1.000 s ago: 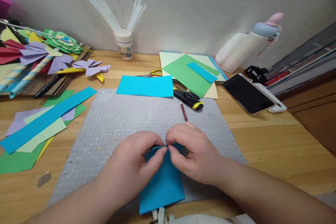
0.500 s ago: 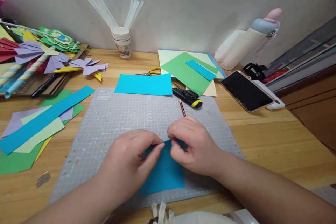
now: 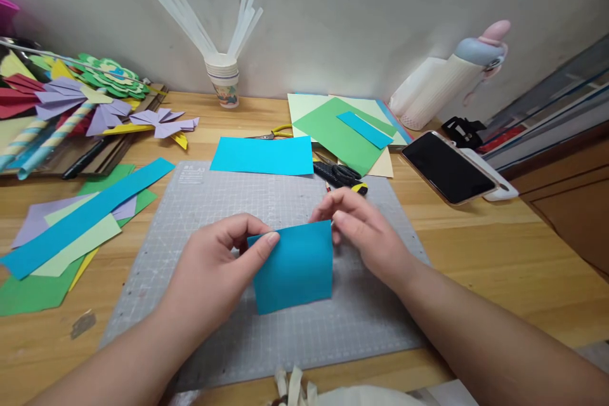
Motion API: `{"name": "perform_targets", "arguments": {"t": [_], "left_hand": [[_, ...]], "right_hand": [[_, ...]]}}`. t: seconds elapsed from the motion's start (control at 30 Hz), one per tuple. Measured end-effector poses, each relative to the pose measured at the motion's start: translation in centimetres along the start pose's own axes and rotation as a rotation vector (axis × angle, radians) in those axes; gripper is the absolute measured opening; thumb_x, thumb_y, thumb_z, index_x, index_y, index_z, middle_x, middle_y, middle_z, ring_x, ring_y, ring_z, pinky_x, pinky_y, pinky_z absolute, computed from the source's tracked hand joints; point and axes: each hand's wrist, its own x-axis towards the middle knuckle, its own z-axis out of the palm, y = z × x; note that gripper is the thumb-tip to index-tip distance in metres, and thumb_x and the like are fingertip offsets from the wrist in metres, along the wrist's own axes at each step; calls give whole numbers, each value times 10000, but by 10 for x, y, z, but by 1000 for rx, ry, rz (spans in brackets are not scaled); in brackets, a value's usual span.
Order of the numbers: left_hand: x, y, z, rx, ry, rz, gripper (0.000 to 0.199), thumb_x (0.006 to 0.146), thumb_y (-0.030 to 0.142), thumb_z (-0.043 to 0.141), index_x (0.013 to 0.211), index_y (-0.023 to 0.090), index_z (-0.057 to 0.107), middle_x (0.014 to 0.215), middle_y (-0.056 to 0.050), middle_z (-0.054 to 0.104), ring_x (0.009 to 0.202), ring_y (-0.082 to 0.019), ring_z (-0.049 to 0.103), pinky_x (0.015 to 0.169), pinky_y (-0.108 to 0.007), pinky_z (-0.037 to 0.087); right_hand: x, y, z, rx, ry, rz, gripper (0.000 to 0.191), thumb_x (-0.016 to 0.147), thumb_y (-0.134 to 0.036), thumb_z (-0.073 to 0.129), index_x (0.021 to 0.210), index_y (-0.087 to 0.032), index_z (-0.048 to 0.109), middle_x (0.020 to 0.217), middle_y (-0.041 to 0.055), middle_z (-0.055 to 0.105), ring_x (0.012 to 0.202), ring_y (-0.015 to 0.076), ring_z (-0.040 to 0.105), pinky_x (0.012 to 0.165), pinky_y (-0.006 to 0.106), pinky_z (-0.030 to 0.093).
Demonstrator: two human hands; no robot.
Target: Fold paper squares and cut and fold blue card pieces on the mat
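A blue sheet of paper [image 3: 292,273] is held upright, slightly tilted, above the cutting mat. My left hand [image 3: 219,260] pinches its upper left corner, thumb in front and fingers behind. At the upper right corner is my right hand [image 3: 366,231], its thumb just beside the edge and its fingers apart, some of them partly behind the paper. Whether it touches the sheet is hard to make out. The grey gridded cutting mat [image 3: 190,222] lies under both hands. Beyond them, a wider blue paper piece [image 3: 261,155] rests across the mat's far edge.
Black-handled scissors [image 3: 345,172] and a yellow-black cutter [image 3: 359,189] lie past my right hand. Coloured paper strips [image 3: 95,216] overlap at left, near paper flowers [image 3: 109,73]. A paper cup [image 3: 223,85] holds white strips. A phone [image 3: 450,168] and a bottle [image 3: 442,89] stand right.
The blue paper has risen from the mat and now faces me upright. My right hand has drawn to the right and loosened its fingers, while my left hand has moved slightly left.
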Motion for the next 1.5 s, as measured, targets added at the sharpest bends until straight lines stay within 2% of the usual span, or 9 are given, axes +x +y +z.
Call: {"name": "perform_targets", "arguments": {"t": [0.13, 0.27, 0.53, 0.83, 1.03, 1.17, 1.33, 1.4, 1.5], "left_hand": [[3, -6, 5, 48, -89, -33, 225, 823, 414, 557, 818, 206, 642, 730, -5, 661, 660, -168, 584, 560, -269, 439], [2, -10, 9, 210, -95, 141, 225, 806, 303, 561, 1002, 232, 645, 977, -28, 700, 886, -209, 626, 750, -333, 476], [0, -6, 15, 374, -152, 218, 123, 774, 199, 502, 697, 213, 597, 677, 18, 642, 651, -152, 566, 592, -269, 377], [7, -8, 3, 412, -56, 222, 97, 725, 187, 485, 639, 204, 524, 622, 32, 574, 585, -135, 509, 545, -255, 331], [12, -9, -9, 399, 48, 132, 99, 725, 199, 504, 630, 207, 530, 630, 37, 575, 585, -135, 504, 544, -254, 341], [14, -8, -11, 169, 94, 16, 129, 783, 264, 519, 685, 201, 573, 672, 21, 604, 652, -149, 539, 581, -254, 385], [15, -11, -1, -314, -179, -130, 263, 766, 411, 650, 909, 190, 662, 899, -26, 694, 860, -191, 626, 759, -301, 481], [15, -13, 1, -372, -253, -162, 230, 759, 404, 666, 806, 179, 668, 821, -14, 683, 788, -168, 619, 724, -284, 477], [16, -16, 1, -339, -192, -175, 260, 759, 397, 668, 644, 171, 610, 659, 23, 598, 628, -119, 533, 617, -247, 421]], "right_hand": [[-7, 2, 15, 77, -149, 215, 165, 844, -351, 562, 784, -208, 505, 599, -57, 429, 512, 98, 409, 458, 221, 331], [-11, 6, 23, -117, -203, 133, 109, 848, -256, 542, 755, -202, 527, 598, -55, 432, 534, 98, 398, 479, 227, 311], [-14, 6, 27, -312, -303, -32, 131, 881, -220, 524, 758, -197, 563, 660, -36, 535, 630, 114, 490, 567, 241, 361], [-7, 8, 17, -190, -137, -24, 153, 870, -265, 555, 732, -201, 570, 670, -17, 542, 629, 129, 492, 550, 247, 375], [2, 10, 1, -92, -5, 20, 169, 824, -322, 616, 712, -206, 566, 641, -25, 498, 568, 120, 440, 497, 243, 346], [7, 15, -4, 128, 118, 110, 213, 797, -381, 664, 733, -221, 539, 605, -47, 461, 508, 104, 401, 446, 224, 329], [7, 16, 1, 320, 139, 232, 285, 761, -427, 709, 741, -226, 507, 572, -66, 435, 458, 90, 383, 401, 209, 318], [6, 16, 4, 364, 112, 251, 279, 761, -426, 715, 764, -223, 523, 591, -65, 459, 464, 85, 402, 408, 203, 344], [4, 16, 7, 432, 60, 248, 257, 792, -430, 695, 897, -237, 561, 642, -67, 483, 503, 82, 448, 430, 188, 394]]}}
